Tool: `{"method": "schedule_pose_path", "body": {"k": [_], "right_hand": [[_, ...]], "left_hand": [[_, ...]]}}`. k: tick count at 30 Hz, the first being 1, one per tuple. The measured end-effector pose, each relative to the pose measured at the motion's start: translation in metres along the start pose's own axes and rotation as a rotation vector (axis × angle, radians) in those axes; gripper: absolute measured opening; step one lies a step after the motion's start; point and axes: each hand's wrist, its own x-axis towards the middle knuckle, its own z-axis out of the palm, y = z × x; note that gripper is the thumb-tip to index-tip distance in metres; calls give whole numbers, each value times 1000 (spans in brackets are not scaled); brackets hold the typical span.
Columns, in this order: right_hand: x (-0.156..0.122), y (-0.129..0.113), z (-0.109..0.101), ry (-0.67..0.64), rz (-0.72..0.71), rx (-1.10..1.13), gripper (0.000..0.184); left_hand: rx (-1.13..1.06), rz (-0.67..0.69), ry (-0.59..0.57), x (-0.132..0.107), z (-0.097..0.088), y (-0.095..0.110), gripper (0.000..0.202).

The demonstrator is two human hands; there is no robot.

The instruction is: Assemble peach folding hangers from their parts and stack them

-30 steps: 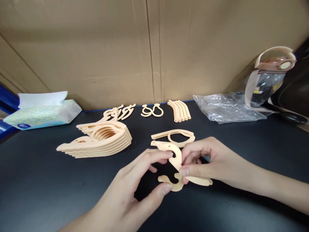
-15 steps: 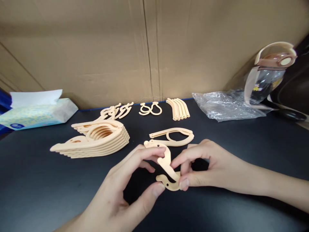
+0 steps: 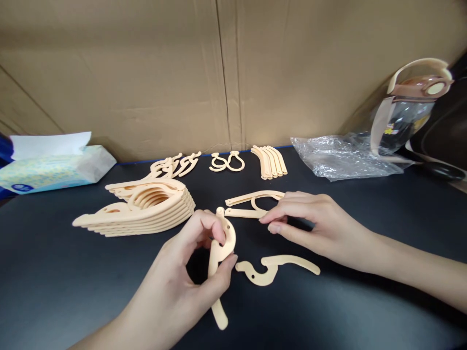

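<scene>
My left hand (image 3: 189,272) is closed on a beige curved hanger piece (image 3: 220,311), pinched between thumb and fingers, its hooked end up and its long arm pointing down. A similar hanger piece (image 3: 292,262), with a hooked left end and a small hole, lies on the table just right of it. My right hand (image 3: 310,218) is over the right part of a folding hanger (image 3: 242,213) that lies flat behind these pieces. Its fingers are loosely bent, thumb a little apart, and hide that hanger's right end. Whether they touch it I cannot tell.
At left is a stack of folding hangers (image 3: 146,218), with loose hook pieces (image 3: 171,165) behind. Two ring-shaped hooks (image 3: 228,162) and several curved arms (image 3: 270,163) lie along the back. Also there: a tissue pack (image 3: 58,165), a clear plastic bag (image 3: 346,158) and a bottle (image 3: 412,112).
The two hanger pieces have come apart: one has moved left and turned upright in my left hand, the other lies on the table. My right hand has let go and moved up to the folding hanger.
</scene>
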Motion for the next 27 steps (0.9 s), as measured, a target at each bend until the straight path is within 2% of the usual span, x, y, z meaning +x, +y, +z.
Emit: {"method": "schedule_pose_path", "body": {"k": [6,12,18,23,27], "right_hand": [[-1,12,-1,4,0,-146,17],[0,18,1,-54,15,-262,29],[2,19,2,-86,65,-360,22],[4,16,-2,-125,64,-345,10],[4,16,-6,-194,17,-295,11]], "left_hand": [[129,45,-24,0,-1,0,17],[223,80,-83,1,-3,0,19],[324,33,-179,3,-5,0,14],[361,-10,-164,1,-4,-4,5],[363,-5,-143,1,-5,-5,8]]}}
